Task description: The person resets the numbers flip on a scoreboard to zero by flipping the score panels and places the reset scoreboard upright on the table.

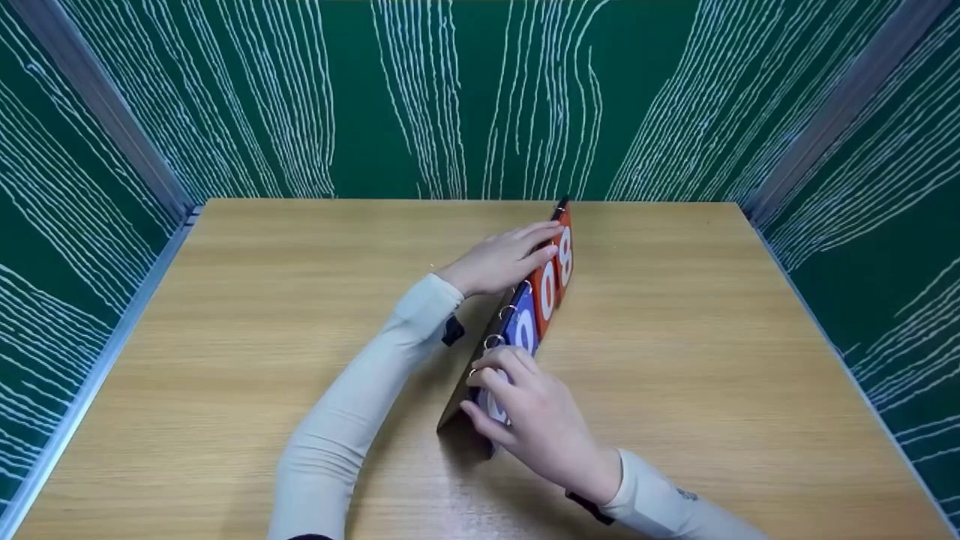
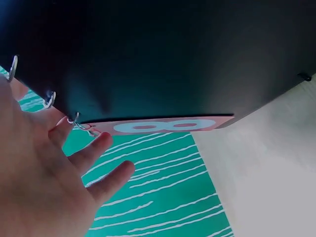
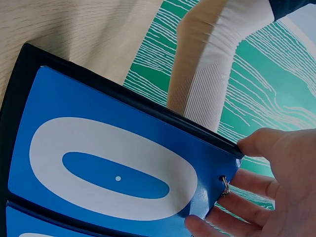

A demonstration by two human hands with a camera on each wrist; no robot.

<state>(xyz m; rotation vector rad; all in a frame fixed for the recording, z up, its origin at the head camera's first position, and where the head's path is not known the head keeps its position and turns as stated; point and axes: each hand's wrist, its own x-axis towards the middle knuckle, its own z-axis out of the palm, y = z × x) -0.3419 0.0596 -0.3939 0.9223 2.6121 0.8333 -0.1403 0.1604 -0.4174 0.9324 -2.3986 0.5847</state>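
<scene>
A tabletop flip scoreboard (image 1: 501,322) stands like a tent, its number cards hung on metal rings. Red cards (image 1: 548,289) reading 0 and 8 hang at its far end, blue cards (image 1: 523,324) with 0 at the near end. My left hand (image 1: 501,261) lies across the top edge at the red cards, fingers extended; the left wrist view shows the black back panel (image 2: 163,64) beside it. My right hand (image 1: 536,416) grips the near end of the top edge, beside a ring (image 3: 224,185) of the outer blue card (image 3: 113,168), thumb at the frame's corner.
The scoreboard stands on a light wooden table (image 1: 262,330). Green walls (image 1: 480,97) with white wavy lines rise behind and at both sides, with grey metal posts (image 1: 112,105) at the back corners.
</scene>
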